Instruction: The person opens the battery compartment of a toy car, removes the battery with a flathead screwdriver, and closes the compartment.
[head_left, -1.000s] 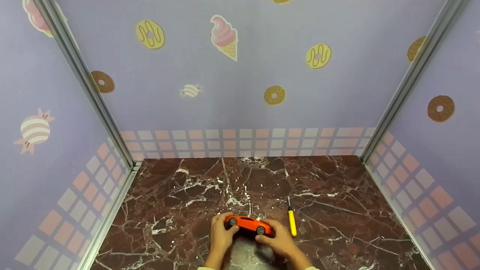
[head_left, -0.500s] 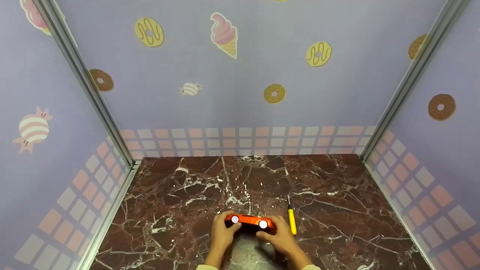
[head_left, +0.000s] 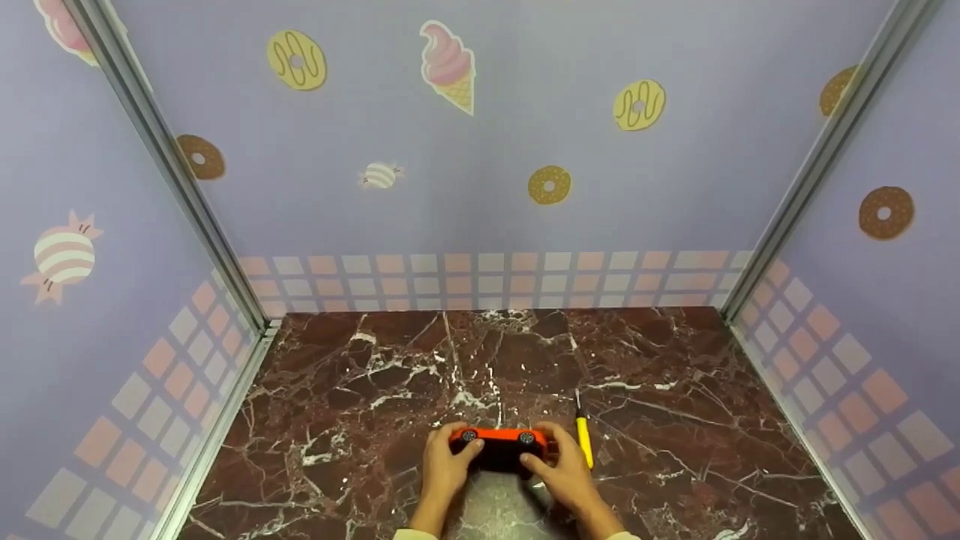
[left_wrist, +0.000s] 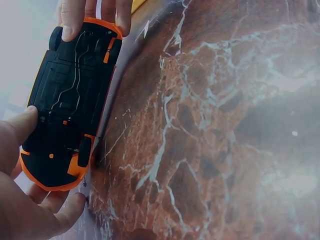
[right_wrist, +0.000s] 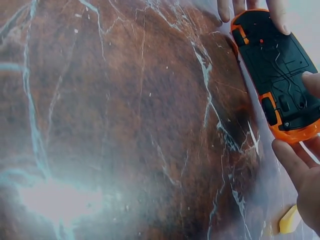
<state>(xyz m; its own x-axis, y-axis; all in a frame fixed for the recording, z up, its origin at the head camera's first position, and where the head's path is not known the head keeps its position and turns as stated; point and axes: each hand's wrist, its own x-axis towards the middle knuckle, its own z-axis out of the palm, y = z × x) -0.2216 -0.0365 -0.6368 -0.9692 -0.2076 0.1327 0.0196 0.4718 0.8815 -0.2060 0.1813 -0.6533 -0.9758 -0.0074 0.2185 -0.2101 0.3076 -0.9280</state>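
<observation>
An orange toy car (head_left: 498,435) is held between both hands near the front of the table, its black underside turned toward the person. My left hand (head_left: 448,466) grips one end of it, thumb on the underside and fingers around the bumper. At the other end my right hand (head_left: 559,466) grips it in the same way. In the left wrist view the car's underside (left_wrist: 72,95) shows moulded pipes, wheels and small orange parts. The right wrist view shows this black underside (right_wrist: 280,65) with a screw near one end.
A screwdriver (head_left: 584,439) with a yellow handle lies on the table just right of the right hand, tip pointing away. The table (head_left: 360,420) has a dark red marble pattern. Patterned walls (head_left: 487,150) with metal corner posts (head_left: 817,150) enclose its back and sides.
Both hands have rolled the toy car so that its side turned upward and its underside came to face the person. The wheels flashed white half a second ago and are dark now.
</observation>
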